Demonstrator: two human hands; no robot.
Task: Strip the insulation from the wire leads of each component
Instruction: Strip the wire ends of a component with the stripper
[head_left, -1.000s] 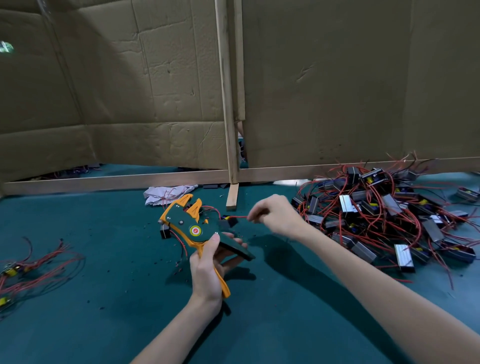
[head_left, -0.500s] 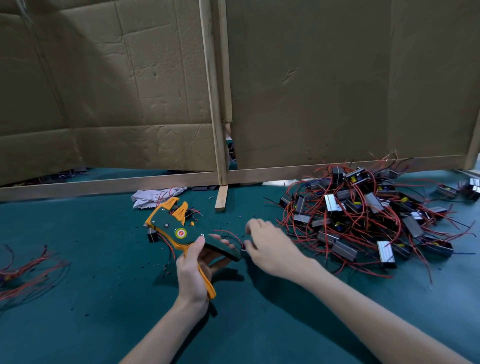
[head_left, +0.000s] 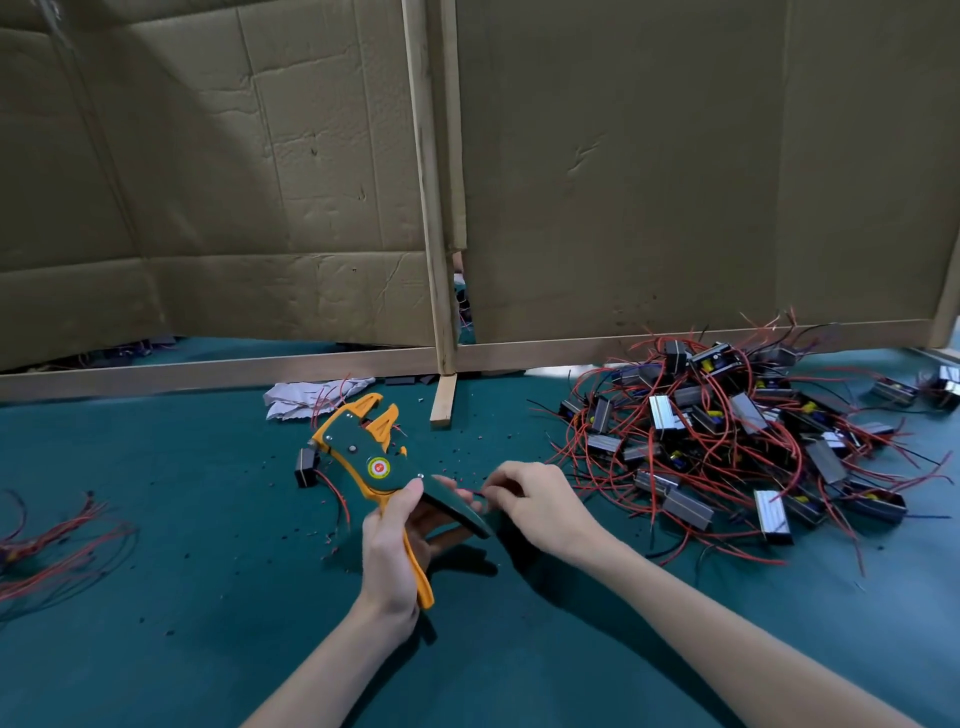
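Mid-frame, the left hand (head_left: 389, 551) grasps the stripper (head_left: 363, 452). The right hand (head_left: 535, 499) pinches a red wire (head_left: 475, 491), which probably goes into the stripper's mouth next.

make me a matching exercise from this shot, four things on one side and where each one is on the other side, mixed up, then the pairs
Things
1. orange and dark green wire stripper
2. big pile of black box-shaped components with red wire leads
3. crumpled white cloth
4. single thin red wire lead

Places
A. pinched in the fingers of the right hand
B. right of both hands on the teal table
C. gripped by its handles in the left hand
D. by the wooden rail, behind the stripper's head

Pairs: 1-C, 2-B, 3-D, 4-A
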